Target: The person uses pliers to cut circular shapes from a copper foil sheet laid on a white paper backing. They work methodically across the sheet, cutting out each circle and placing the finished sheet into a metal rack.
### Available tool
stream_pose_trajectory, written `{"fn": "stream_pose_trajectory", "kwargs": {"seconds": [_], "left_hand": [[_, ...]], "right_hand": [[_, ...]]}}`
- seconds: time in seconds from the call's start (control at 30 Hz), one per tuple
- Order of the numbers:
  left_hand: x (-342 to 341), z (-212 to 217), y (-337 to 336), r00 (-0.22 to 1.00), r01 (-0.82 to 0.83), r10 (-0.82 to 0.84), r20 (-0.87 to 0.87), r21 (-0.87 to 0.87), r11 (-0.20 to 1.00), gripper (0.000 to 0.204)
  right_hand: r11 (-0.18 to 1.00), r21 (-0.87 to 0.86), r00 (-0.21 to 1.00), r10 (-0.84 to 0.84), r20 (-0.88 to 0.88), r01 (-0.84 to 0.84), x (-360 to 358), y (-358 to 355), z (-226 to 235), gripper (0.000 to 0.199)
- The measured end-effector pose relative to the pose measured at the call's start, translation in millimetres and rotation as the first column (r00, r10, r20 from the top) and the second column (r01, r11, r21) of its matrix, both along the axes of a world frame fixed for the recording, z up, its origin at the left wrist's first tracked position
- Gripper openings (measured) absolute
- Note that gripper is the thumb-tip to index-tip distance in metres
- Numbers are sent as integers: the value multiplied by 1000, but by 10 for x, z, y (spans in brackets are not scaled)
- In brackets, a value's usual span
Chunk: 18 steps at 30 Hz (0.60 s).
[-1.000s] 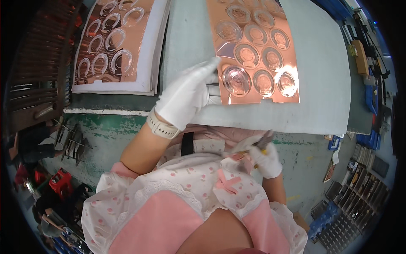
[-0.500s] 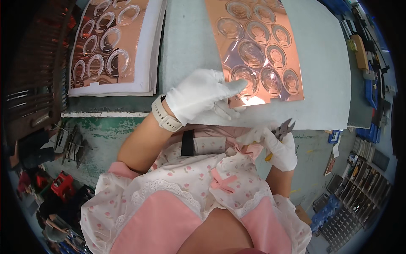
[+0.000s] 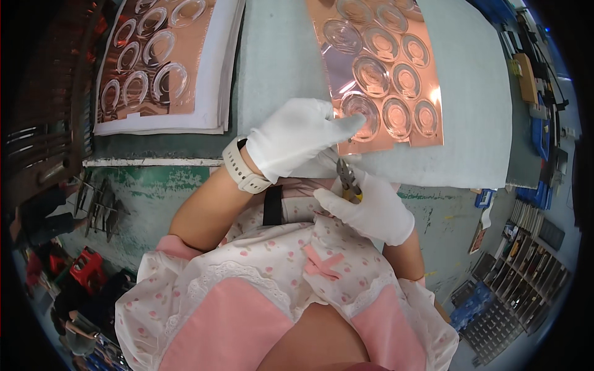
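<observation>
Sheet (image 3: 387, 77), one: copper-coloured, shiny, embossed with rows of rings; notch in the near edge; far end runs out of view. Location: over the table (image 3: 526, 145), on the pale cover (image 3: 476, 117), right of the stack. Whether the near edge is lifted cannot be told.

Left hand (image 3: 300, 139), white-gloved: clamped on the sheet at its near left corner, thumb over the top face across a ring, other fingers below the edge and partly hidden.

Right hand (image 3: 374, 210), white-gloved: closed around the pliers, just in front of the table's near edge, thumb toward the left.

Pliers (image 3: 348, 179), one pair: dark metal head, yellow handles mostly covered by the glove. Head points up and slightly left, just beside the left hand's lower fingers, near the sheet's near left corner; contact cannot be told. Jaws too small to read.

Stack (image 3: 213, 102), one: white leaves at the table's left, well apart from the sheet; on top, a second sheet (image 3: 154, 62), likewise copper-coloured and ringed.

Watch (image 3: 243, 168), one: off-white strap, left wrist.

Apron (image 3: 247, 260), one: white with pink print, pink bow (image 3: 323, 263).

Stool (image 3: 88, 270), one: red, on the floor at lower left.
</observation>
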<state>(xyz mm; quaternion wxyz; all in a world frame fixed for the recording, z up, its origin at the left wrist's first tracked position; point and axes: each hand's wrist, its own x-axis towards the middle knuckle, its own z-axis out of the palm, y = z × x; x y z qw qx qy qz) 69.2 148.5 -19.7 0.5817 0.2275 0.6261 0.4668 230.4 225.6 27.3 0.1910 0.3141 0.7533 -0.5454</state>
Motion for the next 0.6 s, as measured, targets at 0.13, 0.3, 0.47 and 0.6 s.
{"fn": "stream_pose_trajectory", "kwargs": {"seconds": [0.13, 0.3, 0.47, 0.6], "left_hand": [[-25, 59, -29, 897, 202, -145, -417, 97, 974, 38], [29, -3, -52, 923, 127, -45, -382, 193, 973, 40], [36, 81, -9, 935, 71, -38, -354, 80, 994, 55], [46, 10, -7, 921, 83, -25, -389, 134, 988, 58]], "right_hand": [[1000, -12, 999, 20, 34, -20, -21, -1, -60, 35], [998, -54, 995, -30, 97, 36, -61, -16, -10, 36], [990, -110, 988, -72, 140, 87, -76, -9, -13, 36], [993, -72, 994, -90, 54, 94, -61, -36, -43, 30]]}}
